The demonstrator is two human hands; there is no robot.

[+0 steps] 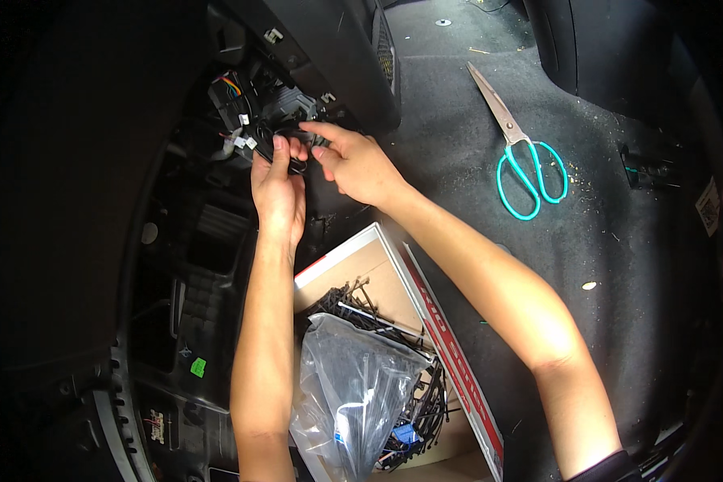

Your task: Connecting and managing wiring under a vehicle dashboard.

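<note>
Head view, one moment, two bare hands at work inside a car footwell.

Left hand (278, 189): forearm rises almost straight up from the lower edge, wrist straight, back of the hand toward the camera. Grip: fingers curled and pressed onto a black wire bundle (275, 138), thumb side hidden.

Right hand (353, 165): forearm comes in on a long diagonal from the lower right, wrist bent slightly inward. Grip: thumb and forefinger pinched together on the same black wire bundle, just right of the left hand's grip; the two hands touch or nearly touch.

Black wire bundle: held between both grips, against the dark underside of the dashboard (313, 48). White connectors (245, 140) sit just left of the grips.

Cardboard box (353, 261): below the grips, beside the left forearm, holding loose black cable ties (341, 301) and a clear plastic bag (353, 386).

Scissors (522, 157), teal handles: well to the right of the grips, flat on the grey carpet floor (458, 136), blades shut.
</note>
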